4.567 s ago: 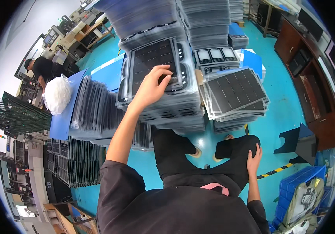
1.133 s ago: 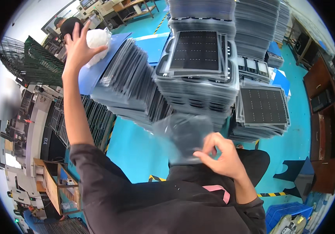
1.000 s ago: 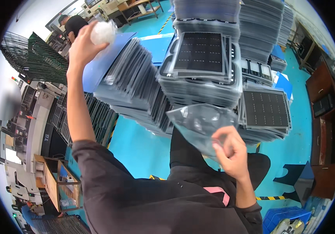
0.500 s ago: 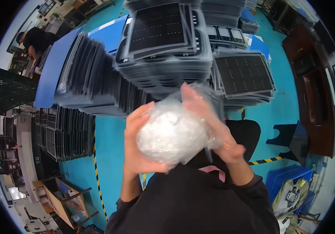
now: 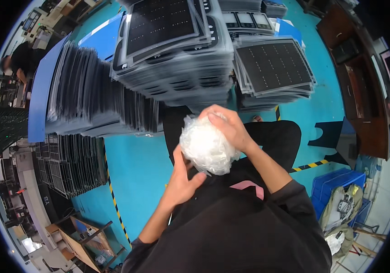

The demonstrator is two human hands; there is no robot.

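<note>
Clock centred on the plastic-film ball (image 5: 206, 148), held between both hands above the lap (image 5: 267, 141). Left hand (image 5: 180, 185) cups it at 7 o'clock, thumb and fingers parted around its edge; right hand (image 5: 229, 129) bends its fingers over it at 1 o'clock. Undersides of the grips hidden. Judged: light, soft, springy, slippery where film slides on film; hard to damage, though outer layers may snag. Best hold: broad, both palms on opposite sides, not pinching a loose flap.

Beyond: turquoise floor (image 5: 136, 164). At 11 o'clock, tall stack of dark, clear-edged sheets (image 5: 172, 75); lower stack (image 5: 274, 68) at 1; upright-leaning sheets (image 5: 83, 86) at 10. Blue crate (image 5: 336, 184) between 3 and 4. Farther: brown cabinet (image 5: 363, 104) at 2; another person (image 5: 21, 61) at 10.
</note>
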